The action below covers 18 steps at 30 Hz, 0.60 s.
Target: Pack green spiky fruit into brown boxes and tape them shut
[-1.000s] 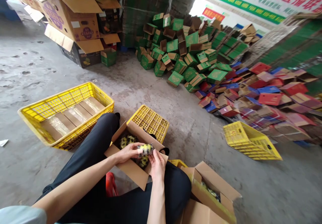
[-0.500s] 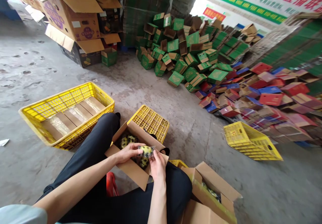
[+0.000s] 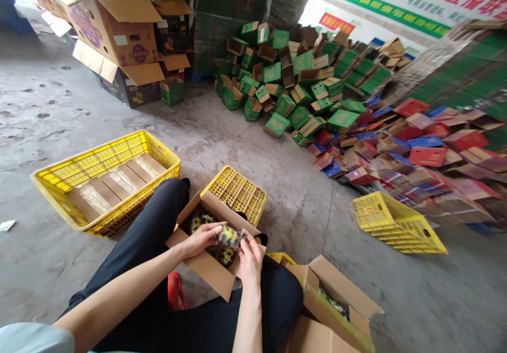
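Between my two hands is a wrapped yellow-green fruit [image 3: 229, 235], in a clear, crinkled wrapper with dark spots; its exact kind does not show. My left hand [image 3: 203, 240] pinches its left end. The fingers of my right hand [image 3: 250, 255] are closed on the right end. Just beneath sits an open cardboard box [image 3: 209, 278] between my legs, flaps folded outward. Several similar wrapped fruits [image 3: 201, 220] lie inside it, partly covered by my hands.
On the left, a yellow crate [image 3: 105, 221] holds several taped cartons [image 3: 129, 177]. An upturned yellow crate [image 3: 237, 192] stands beyond the box. To my right is another open carton [image 3: 336, 289]. Green boxes [image 3: 277, 123] and red boxes [image 3: 425, 156] are heaped farther off.
The wrapped fruit has turned and tilted slightly in my hands, and its right end is now lower. Both hands keep their grip over the box.
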### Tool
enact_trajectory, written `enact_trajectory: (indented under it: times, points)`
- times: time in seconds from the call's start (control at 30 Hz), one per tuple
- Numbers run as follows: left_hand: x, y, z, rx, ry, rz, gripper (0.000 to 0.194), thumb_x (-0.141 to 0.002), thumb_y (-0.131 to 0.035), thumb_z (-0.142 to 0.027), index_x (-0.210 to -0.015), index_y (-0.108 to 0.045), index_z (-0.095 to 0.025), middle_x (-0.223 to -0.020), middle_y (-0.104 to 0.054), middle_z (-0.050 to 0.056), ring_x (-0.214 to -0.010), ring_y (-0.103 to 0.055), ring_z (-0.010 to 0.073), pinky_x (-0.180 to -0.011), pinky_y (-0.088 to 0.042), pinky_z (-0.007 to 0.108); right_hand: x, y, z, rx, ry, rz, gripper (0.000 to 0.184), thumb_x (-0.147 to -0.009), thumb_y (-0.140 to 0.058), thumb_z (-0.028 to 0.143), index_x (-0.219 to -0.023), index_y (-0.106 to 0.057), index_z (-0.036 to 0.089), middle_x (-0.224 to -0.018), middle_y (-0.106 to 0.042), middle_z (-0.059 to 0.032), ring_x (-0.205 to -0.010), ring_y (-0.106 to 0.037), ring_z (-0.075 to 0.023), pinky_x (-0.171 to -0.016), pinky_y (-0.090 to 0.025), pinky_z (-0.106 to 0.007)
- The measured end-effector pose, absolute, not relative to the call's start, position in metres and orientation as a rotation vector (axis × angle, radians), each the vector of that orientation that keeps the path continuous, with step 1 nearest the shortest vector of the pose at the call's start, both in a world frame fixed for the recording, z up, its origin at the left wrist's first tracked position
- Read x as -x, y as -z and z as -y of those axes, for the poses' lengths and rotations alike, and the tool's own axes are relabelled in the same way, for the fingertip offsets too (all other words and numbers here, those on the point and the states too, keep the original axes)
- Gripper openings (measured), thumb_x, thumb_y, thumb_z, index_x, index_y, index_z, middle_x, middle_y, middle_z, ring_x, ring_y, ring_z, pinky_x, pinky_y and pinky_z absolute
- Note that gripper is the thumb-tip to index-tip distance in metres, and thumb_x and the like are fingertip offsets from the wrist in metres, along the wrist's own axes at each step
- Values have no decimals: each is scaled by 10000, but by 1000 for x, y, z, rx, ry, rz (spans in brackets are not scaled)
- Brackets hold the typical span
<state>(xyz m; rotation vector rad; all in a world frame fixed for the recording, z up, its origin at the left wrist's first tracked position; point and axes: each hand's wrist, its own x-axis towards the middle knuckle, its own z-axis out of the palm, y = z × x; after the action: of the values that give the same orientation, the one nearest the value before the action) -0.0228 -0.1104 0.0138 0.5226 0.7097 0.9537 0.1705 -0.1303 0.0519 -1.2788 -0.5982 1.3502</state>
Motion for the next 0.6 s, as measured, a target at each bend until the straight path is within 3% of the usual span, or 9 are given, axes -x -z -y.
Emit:
enact_trajectory:
  times: [0.1, 0.27, 0.6]
  points:
    - [22, -16, 111, -531, -967, -735, 683, -720, -926, -582, -1239, -788, -160, -1105, -743, 115, -827, -630, 148, -686, -465, 228, -170, -49, 129, 1311, -1295, 541, 406, -610, -943, 387, -953, -808, 217, -1010, -806, -56, -881, -749, -220, -763, -614, -309]
    - [20, -17, 113, -603, -1012, -823, 634, -696, -911, -638, -1078, -802, -144, -957, -729, 84, -779, -618, 151, -651, -454, 228, -171, -44, 129, 1322, -1248, 529, 422, -585, -958, 404, -919, -783, 217, -925, -795, -29, -794, -732, -185, -705, -604, -281]
    - [18, -12, 113, -602, -1108, -843, 554, -654, -951, -590, -837, -644, -167, -841, -643, 5, -763, -574, 129, -716, -460, 246, -173, -41, 130, 1345, -1246, 558, 376, -615, -939, 389, -905, -765, 225, -907, -769, -19, -780, -726, -174, -681, -600, -264]
